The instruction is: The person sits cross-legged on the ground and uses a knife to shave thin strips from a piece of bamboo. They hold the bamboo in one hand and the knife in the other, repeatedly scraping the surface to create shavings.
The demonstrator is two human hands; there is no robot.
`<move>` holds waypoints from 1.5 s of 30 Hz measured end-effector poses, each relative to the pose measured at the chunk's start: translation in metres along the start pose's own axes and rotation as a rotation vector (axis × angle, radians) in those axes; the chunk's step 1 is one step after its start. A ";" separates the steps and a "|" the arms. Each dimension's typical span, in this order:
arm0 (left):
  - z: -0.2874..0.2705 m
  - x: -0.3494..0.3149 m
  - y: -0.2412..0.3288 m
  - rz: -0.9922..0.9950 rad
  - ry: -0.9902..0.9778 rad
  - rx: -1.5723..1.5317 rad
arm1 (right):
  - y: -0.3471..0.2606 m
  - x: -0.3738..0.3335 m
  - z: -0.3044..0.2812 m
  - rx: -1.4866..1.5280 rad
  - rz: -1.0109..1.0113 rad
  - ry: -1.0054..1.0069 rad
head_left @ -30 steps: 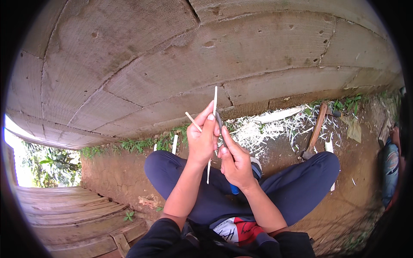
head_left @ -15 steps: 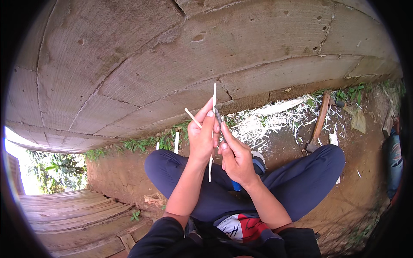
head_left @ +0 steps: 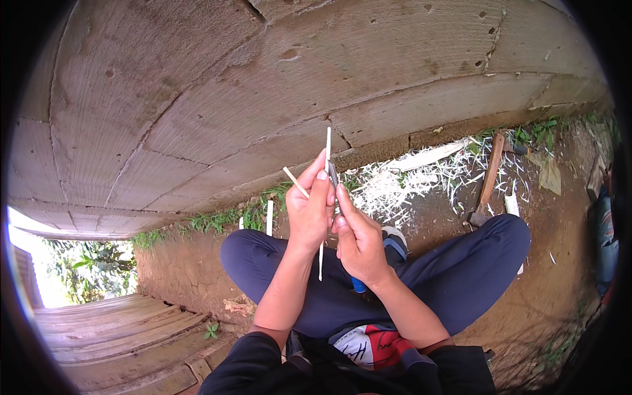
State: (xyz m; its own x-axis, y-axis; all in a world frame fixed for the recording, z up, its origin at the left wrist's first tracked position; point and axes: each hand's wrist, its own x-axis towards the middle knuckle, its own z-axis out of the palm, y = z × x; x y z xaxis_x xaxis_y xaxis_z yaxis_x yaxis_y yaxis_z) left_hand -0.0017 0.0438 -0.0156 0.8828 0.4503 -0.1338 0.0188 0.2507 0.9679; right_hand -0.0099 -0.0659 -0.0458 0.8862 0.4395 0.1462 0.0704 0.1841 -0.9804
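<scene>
My left hand (head_left: 307, 216) is closed around a thin pale wooden stick (head_left: 328, 140), which stands nearly upright and pokes out above and below the fingers. A second pale stick (head_left: 295, 182) slants out between the fingers of that hand. In my right hand (head_left: 362, 247) is a knife (head_left: 333, 175); its narrow dark blade rests along the upright stick beside my left thumb. The fist hides most of the knife's handle. Both hands are close together above my crossed legs (head_left: 263, 257).
White wood shavings (head_left: 401, 191) cover the ground by the wall (head_left: 263, 112). A hammer-like tool with a wooden handle (head_left: 492, 168) lies beside them at the right. More pale strips (head_left: 269, 217) show past my left knee. Weathered boards (head_left: 118, 329) lie at the lower left.
The view has shifted slightly. Both hands keep the same grip, and the blade still lies against the stick, with hardly any movement.
</scene>
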 end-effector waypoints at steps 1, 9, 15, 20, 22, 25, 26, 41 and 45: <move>0.000 -0.001 0.001 -0.010 -0.013 0.003 | 0.000 0.000 0.002 -0.030 -0.051 0.026; 0.003 0.002 -0.001 -0.092 -0.075 0.061 | 0.016 -0.007 0.013 -0.083 -0.123 0.160; 0.004 0.005 -0.005 -0.093 -0.076 0.128 | 0.015 -0.012 0.016 -0.060 -0.005 0.170; 0.009 0.003 -0.003 -0.131 -0.080 0.114 | 0.019 -0.010 0.018 -0.148 -0.122 0.245; 0.007 0.005 -0.006 -0.124 -0.095 0.093 | 0.020 -0.009 0.019 -0.174 -0.143 0.258; 0.009 -0.005 -0.006 -0.162 -0.222 0.159 | 0.027 0.001 -0.001 -0.152 0.028 0.338; 0.005 -0.013 -0.009 -0.151 -0.260 0.241 | 0.027 0.007 -0.010 -0.089 0.101 0.375; -0.010 0.003 0.000 -0.137 -0.055 0.102 | 0.017 -0.010 0.000 0.079 0.155 0.064; -0.008 0.001 -0.002 -0.160 -0.080 0.092 | 0.016 -0.009 0.000 0.104 0.127 0.073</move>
State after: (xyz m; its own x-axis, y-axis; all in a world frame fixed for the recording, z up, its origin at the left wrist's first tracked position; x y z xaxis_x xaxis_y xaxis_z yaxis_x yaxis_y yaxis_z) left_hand -0.0045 0.0508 -0.0194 0.8993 0.3409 -0.2738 0.2016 0.2325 0.9515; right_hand -0.0168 -0.0667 -0.0632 0.9162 0.4006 0.0085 -0.0883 0.2225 -0.9709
